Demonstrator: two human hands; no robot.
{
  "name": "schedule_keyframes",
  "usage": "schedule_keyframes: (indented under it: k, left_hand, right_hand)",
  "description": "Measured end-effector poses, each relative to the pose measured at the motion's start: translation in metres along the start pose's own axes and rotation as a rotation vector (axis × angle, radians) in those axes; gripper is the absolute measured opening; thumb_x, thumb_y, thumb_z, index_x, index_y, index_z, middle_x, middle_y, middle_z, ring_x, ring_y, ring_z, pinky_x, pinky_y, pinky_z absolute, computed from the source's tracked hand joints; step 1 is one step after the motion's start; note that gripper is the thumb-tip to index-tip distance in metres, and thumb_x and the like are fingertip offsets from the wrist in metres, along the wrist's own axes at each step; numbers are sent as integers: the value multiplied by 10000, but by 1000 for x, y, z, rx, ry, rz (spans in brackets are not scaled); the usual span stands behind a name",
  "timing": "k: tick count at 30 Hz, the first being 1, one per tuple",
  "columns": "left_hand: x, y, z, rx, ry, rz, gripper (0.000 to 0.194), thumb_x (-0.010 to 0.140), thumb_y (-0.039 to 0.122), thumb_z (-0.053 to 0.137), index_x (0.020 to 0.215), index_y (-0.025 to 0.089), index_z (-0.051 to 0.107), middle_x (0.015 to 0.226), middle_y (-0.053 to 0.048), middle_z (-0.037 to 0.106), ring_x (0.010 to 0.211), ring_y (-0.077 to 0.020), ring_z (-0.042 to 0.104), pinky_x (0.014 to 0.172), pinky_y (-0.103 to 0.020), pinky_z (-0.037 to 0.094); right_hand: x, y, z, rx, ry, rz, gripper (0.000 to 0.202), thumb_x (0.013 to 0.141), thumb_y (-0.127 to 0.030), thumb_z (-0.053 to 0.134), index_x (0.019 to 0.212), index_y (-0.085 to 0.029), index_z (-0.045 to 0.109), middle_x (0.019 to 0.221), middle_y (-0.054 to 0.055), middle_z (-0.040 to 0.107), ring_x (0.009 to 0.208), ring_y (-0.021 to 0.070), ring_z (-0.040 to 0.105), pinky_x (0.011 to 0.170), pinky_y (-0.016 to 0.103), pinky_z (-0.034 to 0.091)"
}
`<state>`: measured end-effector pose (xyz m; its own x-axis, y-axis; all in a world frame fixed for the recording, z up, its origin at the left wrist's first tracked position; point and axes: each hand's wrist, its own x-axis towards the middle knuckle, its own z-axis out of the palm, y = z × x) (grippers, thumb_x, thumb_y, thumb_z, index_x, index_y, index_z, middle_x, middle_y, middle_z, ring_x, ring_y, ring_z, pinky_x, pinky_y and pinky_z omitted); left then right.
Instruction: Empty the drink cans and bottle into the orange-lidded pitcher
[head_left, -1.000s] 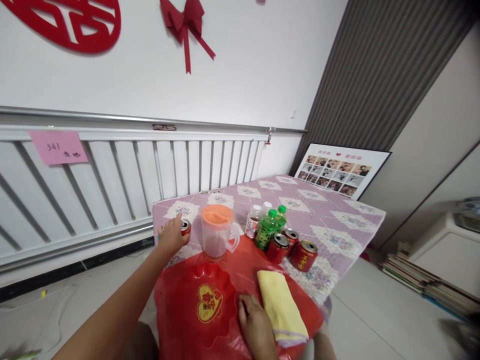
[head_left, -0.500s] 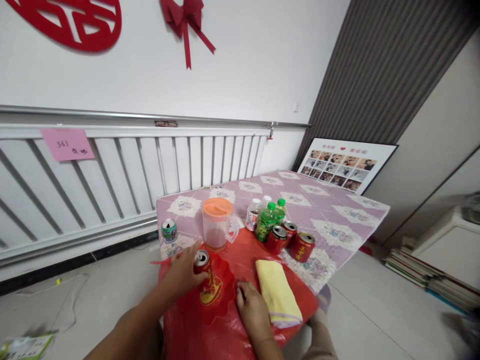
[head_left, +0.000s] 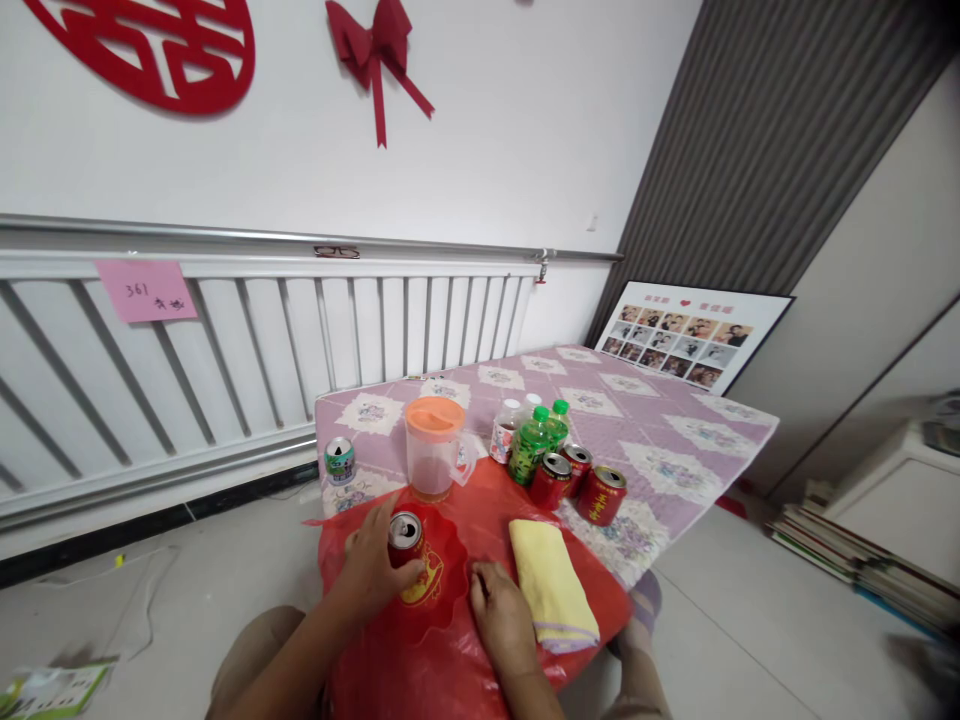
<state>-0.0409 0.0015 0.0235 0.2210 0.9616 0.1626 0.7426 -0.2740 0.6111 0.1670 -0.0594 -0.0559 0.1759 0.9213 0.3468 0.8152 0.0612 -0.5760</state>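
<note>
In the head view my left hand (head_left: 375, 565) is wrapped round the side of an opened red can (head_left: 406, 538), over a red scalloped tray (head_left: 448, 610) with a yellow print. My right hand (head_left: 499, 612) rests with curled fingers on the red plastic sheet (head_left: 487, 520), at the tray's right edge; what it holds, if anything, is hidden. A folded yellow cloth (head_left: 553, 585) lies just right of it. Behind the tray stands a clear pitcher (head_left: 431, 460) with an orange lid.
A green can (head_left: 340, 461) stands at the table's left edge. Right of the pitcher are green bottles (head_left: 529, 447), white-capped bottles (head_left: 504, 432) and red cans (head_left: 602, 496). A photo board (head_left: 686, 335) leans at the back right of the patterned tablecloth (head_left: 592, 400).
The red can in my left hand is lower and farther into the tray. My right hand has hardly moved. The view has shifted slightly.
</note>
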Motion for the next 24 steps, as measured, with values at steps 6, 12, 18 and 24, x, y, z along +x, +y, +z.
schedule_keyframes:
  k: [6,12,18,24]
  left_hand:
    - [0,-10,10,-174,64,-46,750,659,233,674,1349,166,386,1351,-128,552,1261,-292,513,1069,-458,375]
    - [2,-17,20,-275,103,7,623,649,179,677,1243,183,491,1254,-96,617,1199,-275,562,1026,-438,424]
    - [3,-18,23,-290,123,0,543,651,169,678,1169,185,518,1177,-87,644,1126,-274,595,994,-454,433]
    - [4,-18,23,-290,100,-1,520,660,178,661,1159,199,515,1198,-80,630,1166,-272,572,999,-437,421]
  right_hand:
    - [0,0,0,5,-8,8,280,891,-205,397,904,-174,674,886,94,714,836,202,677,789,279,501]
    - [1,-1,-1,7,-14,20,278,883,-220,407,895,-184,682,887,94,721,833,203,682,790,283,509]
    - [2,-2,-3,17,-37,32,277,874,-220,412,906,-186,685,907,97,719,858,209,680,810,295,505]
    - [3,-3,-4,41,-75,48,314,877,-252,400,906,-178,704,931,115,727,864,218,685,825,315,520]
